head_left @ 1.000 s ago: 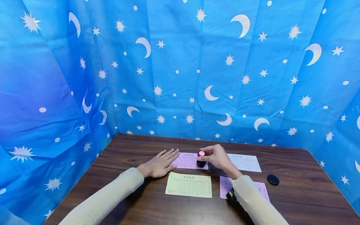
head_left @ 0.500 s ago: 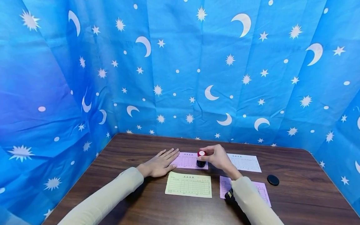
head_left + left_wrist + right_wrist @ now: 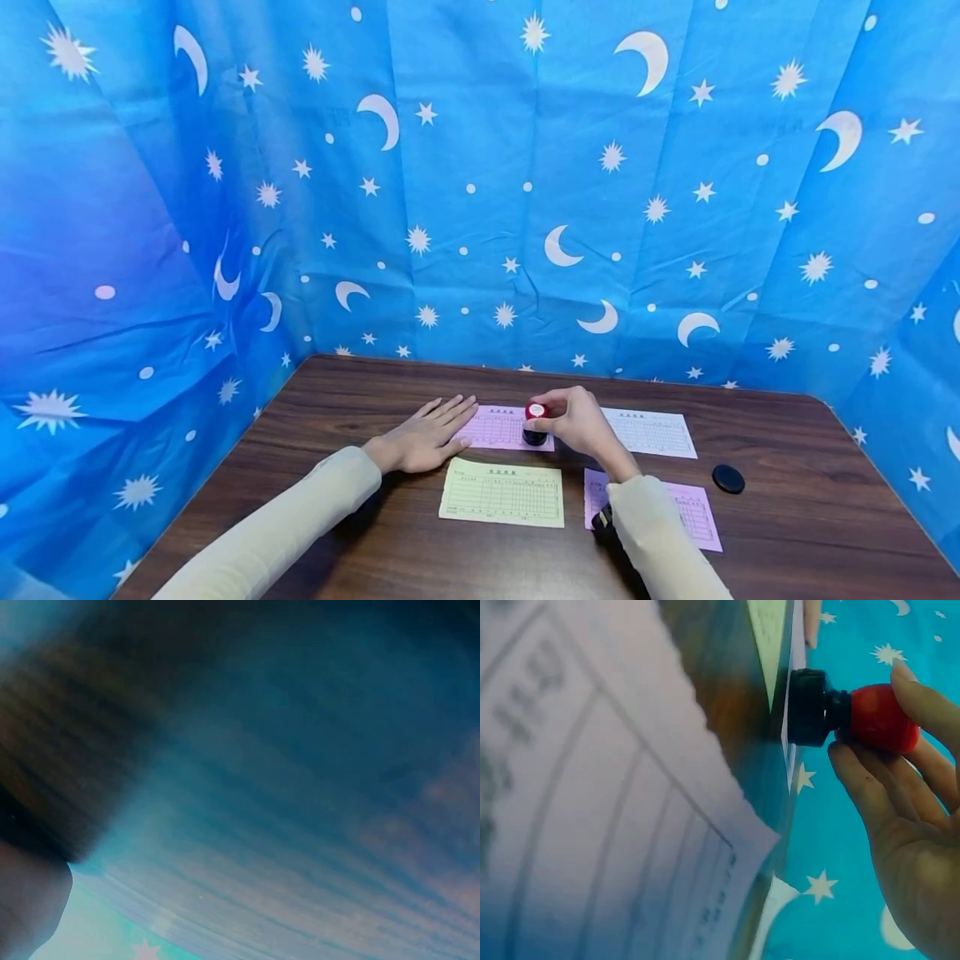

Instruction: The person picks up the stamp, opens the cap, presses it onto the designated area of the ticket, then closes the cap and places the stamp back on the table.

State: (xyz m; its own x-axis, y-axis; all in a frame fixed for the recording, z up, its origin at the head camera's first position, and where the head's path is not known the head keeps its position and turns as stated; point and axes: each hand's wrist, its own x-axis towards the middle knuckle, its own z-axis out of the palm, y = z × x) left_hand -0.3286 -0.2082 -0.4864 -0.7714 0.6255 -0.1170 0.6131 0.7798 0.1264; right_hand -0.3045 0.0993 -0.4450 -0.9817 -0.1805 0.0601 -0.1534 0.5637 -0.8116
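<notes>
Hiding part of the far pink form [image 3: 495, 428] under the left hand [image 3: 426, 439]; blurring most of the left wrist view; cropping the counter [image 3: 810, 533] below.

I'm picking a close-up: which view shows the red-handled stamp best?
The right wrist view: the red-handled stamp appears large and side-on, its red handle and black base visible in the right hand. The head view shows it small, from above, partly covered; the left wrist view, nothing recognisable.

left grip [image 3: 426, 437] flat (right grip [image 3: 586, 422] curled)
</notes>
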